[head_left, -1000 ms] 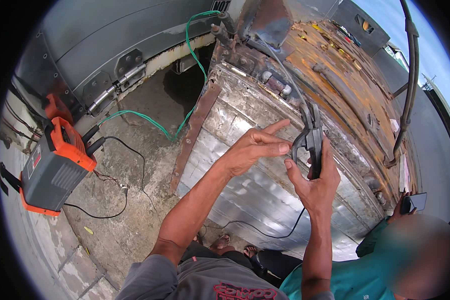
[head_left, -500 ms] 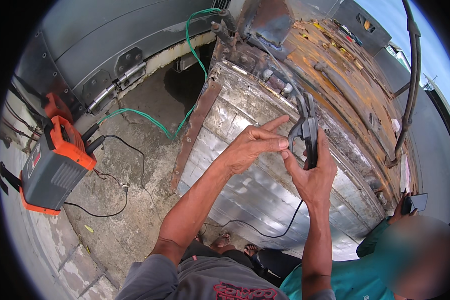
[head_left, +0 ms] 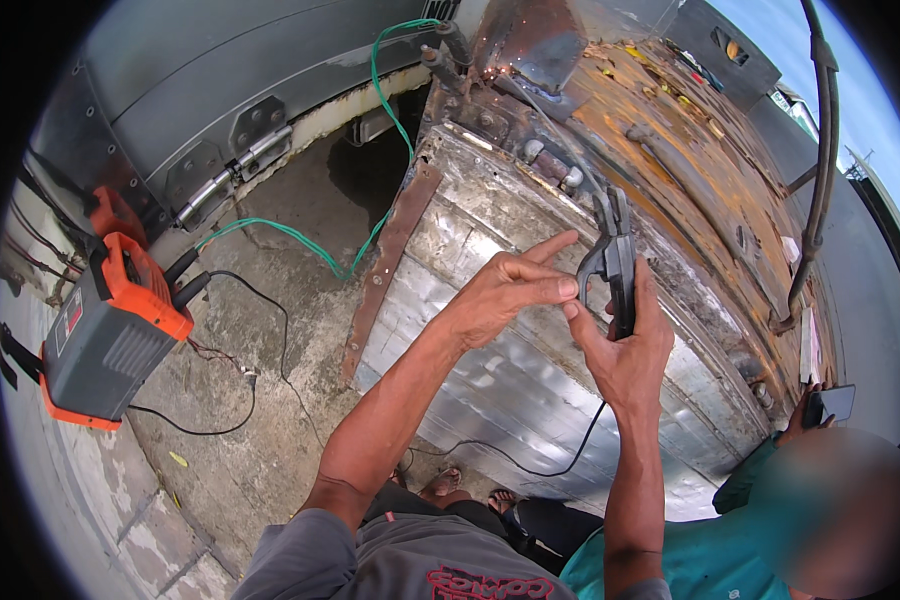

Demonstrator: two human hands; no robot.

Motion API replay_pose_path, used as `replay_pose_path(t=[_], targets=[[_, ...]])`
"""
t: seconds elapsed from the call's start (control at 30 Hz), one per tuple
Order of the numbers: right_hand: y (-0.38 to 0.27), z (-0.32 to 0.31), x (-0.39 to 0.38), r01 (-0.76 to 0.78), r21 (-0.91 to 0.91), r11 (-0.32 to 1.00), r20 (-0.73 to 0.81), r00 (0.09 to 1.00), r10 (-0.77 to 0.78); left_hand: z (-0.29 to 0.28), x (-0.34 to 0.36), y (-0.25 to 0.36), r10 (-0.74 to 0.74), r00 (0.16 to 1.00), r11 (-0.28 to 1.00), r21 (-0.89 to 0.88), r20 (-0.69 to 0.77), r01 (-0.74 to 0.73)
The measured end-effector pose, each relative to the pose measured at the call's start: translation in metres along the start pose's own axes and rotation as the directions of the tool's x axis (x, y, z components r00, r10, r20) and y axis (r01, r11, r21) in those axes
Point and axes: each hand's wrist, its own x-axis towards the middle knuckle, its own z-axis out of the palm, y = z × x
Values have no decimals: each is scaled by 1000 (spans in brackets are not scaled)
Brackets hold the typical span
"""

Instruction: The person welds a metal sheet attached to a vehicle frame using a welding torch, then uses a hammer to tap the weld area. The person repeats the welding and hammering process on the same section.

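Right hand [head_left: 635,365] holds an electrode holder [head_left: 622,275] above the long upper edge of a silvery panel [head_left: 500,395]

Head view: The right fingers are wrapped around the black holder, thumb forward beside its curved lever. At that lever is the thumb tip of the left hand [head_left: 495,300], its forefinger stretched out apart; whether the left grips anything, I cannot tell. A thin rod [head_left: 568,140] runs from the holder toward the upper left corner of a rusty deck [head_left: 598,105], where sparks [head_left: 492,72] fly at the foot of a rusty plate [head_left: 530,40].

A brown strip [head_left: 375,290] lines the panel's left edge. Between it and the orange-and-grey welding machine [head_left: 125,335], concrete floor [head_left: 240,345] opens out, crossed by a green cable [head_left: 295,237]. A black cable [head_left: 515,460] hangs over the panel near its lower edge. Beyond the panel's lower right corner, a co-worker in teal [head_left: 670,560] holds a phone [head_left: 836,403], crowding that side.

The deck carries yellowish scraps [head_left: 682,103] toward its far edge.
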Motion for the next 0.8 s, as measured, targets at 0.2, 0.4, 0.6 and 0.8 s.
replay_pose_path(t=[0.2,0.4,0.6,0.8], targets=[[0,1,2,21,-15,1000,-11,1000,-21,1,0,0,3,1000,1000,-17,-20,-4],[-1,2,3,28,-13,1000,-13,1000,-28,-5,1,-4,-5,1000,998,-59,0,5],[-9,-5,2,-83,-1,997,80,993,83,-2,-2,-1,-22,1000,999,-41,-15,21],[-4,1,2,-10,-2,1000,-12,1000,10,-1,1,-1,-25,1000,998,-51,-5,24]])
